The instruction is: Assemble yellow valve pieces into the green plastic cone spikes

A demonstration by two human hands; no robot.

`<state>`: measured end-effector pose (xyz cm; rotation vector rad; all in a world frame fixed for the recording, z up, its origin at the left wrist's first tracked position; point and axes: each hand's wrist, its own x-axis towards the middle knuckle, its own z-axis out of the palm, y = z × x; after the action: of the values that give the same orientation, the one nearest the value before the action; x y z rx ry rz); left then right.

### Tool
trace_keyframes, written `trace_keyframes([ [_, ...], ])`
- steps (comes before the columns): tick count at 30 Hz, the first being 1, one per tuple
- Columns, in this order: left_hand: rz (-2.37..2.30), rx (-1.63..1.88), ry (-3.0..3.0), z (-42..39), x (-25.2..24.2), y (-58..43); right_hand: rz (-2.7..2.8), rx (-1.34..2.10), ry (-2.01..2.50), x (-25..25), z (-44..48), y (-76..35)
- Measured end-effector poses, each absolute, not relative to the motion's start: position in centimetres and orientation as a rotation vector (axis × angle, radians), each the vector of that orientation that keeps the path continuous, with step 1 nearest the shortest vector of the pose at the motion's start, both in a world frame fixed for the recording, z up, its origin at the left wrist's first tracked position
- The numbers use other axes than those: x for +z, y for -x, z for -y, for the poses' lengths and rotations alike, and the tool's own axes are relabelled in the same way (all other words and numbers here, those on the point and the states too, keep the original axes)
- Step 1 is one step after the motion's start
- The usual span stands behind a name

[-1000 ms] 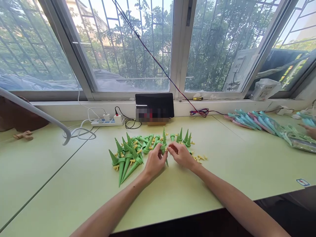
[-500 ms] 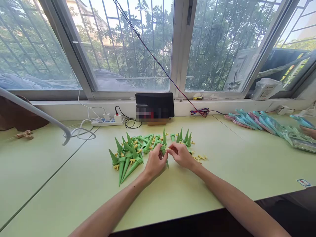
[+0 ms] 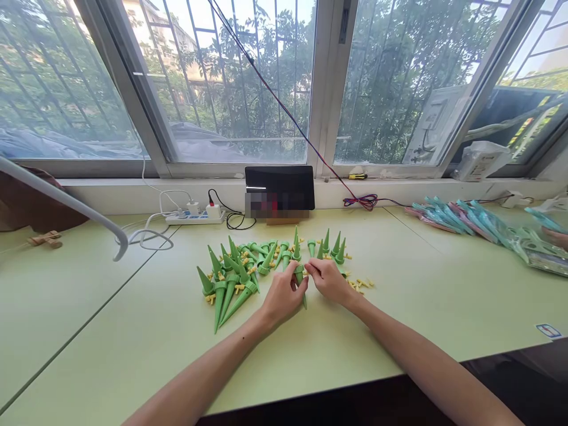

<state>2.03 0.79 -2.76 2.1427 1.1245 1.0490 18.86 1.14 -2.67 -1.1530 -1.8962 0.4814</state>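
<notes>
My left hand (image 3: pixel 284 293) is closed around a green plant watering spike (image 3: pixel 299 277), its collar up and its narrow tip pointing down past the fingers. Just right of that collar, my right hand (image 3: pixel 329 280) is closed in a pinch. A speck of yellow shows beside its fingertips, but what they hold is hidden. Many more green watering spikes (image 3: pixel 231 290) lie and stand in a heap left of and behind my hands, several with small yellow valves (image 3: pixel 210 299) on them. Loose yellow valves (image 3: pixel 361 284) are scattered to the right of my right hand.
A dark-screened tablet (image 3: pixel 279 188) leans by the window sill, with a power strip (image 3: pixel 195 218) to its left. Bagged teal and pink items (image 3: pixel 470 219) lie at the right, near another person's hand (image 3: pixel 554 236). A white curved tube (image 3: pixel 66 201) crosses the left side.
The right fingertips have drawn slightly away from the spike's collar. The held spike has shifted a little down and to the right with my left hand.
</notes>
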Motion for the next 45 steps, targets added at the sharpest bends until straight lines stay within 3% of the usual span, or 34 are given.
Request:
trace_keyframes([
  [19,-1.071,1.008,-2.208,-0.8,-2.9,-1.8,1.784,0.644,1.150,-2.0,-0.5,-18.3],
  [28,-1.030,0.952,-2.219,-0.7,-2.5,-1.6,1.592,1.046,1.168,-2.1,-1.0,-18.5],
  [36,-1.087,1.077,-1.982,-1.1,-2.0,-1.9,1.719,0.748,1.180,-2.0,-0.8,-18.6],
  [45,-1.113,1.135,-1.644,-1.8,-2.0,-1.8,1.847,0.748,1.059,-1.4,-0.3,-18.5],
])
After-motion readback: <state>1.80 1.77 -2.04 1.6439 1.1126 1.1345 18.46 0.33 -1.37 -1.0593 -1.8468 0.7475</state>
